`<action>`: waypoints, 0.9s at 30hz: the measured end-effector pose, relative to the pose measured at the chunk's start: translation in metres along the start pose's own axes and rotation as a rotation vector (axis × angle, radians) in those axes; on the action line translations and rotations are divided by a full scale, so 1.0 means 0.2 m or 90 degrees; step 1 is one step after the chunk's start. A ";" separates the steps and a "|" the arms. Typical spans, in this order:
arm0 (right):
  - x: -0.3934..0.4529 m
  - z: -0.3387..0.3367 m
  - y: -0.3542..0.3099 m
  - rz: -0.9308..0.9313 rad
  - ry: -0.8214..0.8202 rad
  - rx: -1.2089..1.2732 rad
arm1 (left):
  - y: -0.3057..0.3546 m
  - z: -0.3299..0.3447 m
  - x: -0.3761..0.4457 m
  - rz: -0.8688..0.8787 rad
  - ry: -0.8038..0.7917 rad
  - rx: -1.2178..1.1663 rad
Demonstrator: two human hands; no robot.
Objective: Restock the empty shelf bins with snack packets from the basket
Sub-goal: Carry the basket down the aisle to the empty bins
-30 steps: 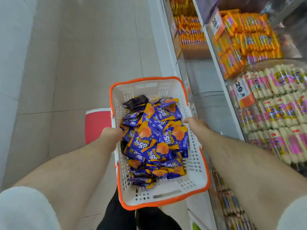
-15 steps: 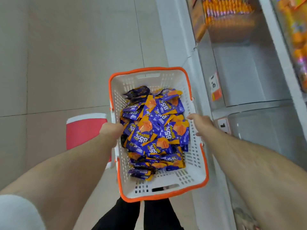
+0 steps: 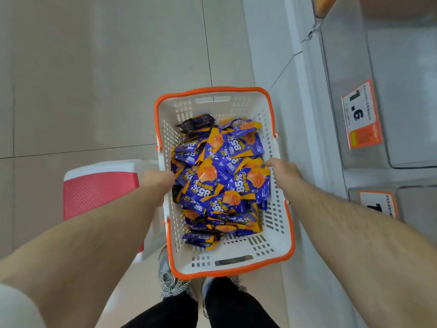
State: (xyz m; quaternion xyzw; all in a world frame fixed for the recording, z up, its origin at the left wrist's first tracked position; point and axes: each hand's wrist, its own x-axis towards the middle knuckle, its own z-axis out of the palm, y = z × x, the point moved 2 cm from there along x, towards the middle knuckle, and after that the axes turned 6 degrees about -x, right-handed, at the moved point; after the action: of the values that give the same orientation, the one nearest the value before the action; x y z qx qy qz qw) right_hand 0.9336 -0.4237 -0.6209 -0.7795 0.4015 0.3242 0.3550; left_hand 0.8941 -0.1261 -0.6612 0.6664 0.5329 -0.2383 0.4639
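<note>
The white slotted plastic basket with an orange rim [image 3: 279,247] is carried between both hands above the pale tiled floor [image 3: 94,67], just beside the low shelving on the right. The left hand [image 3: 157,179] grips the basket's left wall, its fingers curled over the rim and out of sight inside. The right hand [image 3: 282,170] grips the right wall in the same way, thumb side toward the load. Inside lies a loose heap of purple-and-orange foil snack packets [image 3: 220,176], piled higher toward the far end and thin near the person's body. To the right stand clear plastic shelf bins [image 3: 402,67], the nearest one bare inside, with an orange-and-white price tag [image 3: 361,114] on its front lip; a second such tag [image 3: 378,204] marks the bin below. A red-and-white plastic stool [image 3: 99,190] sits on the floor at the left, close to the basket's left wall. The step in hand looks like bringing the load down to the empty bins. To do it well, the basket should be kept level so the heap does not slide, and set down on the floor or the stool within easy reach of the bins. That would free one hand to scoop packets in small handfuls. The slick foil will likely slip from a loose grasp.
</note>
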 end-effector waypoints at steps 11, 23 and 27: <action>0.10 0.04 -0.10 0.033 -0.084 -0.058 | 0.06 0.13 0.02 -0.013 -0.058 0.103; 0.03 0.05 -0.29 -0.077 -0.005 -0.152 | 0.11 0.24 -0.07 -0.009 -0.055 0.149; 0.03 0.07 -0.25 -0.077 -0.023 -0.139 | 0.06 0.29 -0.09 -0.010 -0.074 0.144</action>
State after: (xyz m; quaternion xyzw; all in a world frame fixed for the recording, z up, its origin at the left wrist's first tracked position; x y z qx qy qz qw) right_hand 0.9768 -0.3938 -0.6190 -0.8303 0.3093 0.3579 0.2946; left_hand 0.9100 -0.1844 -0.6686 0.6952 0.4801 -0.3386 0.4142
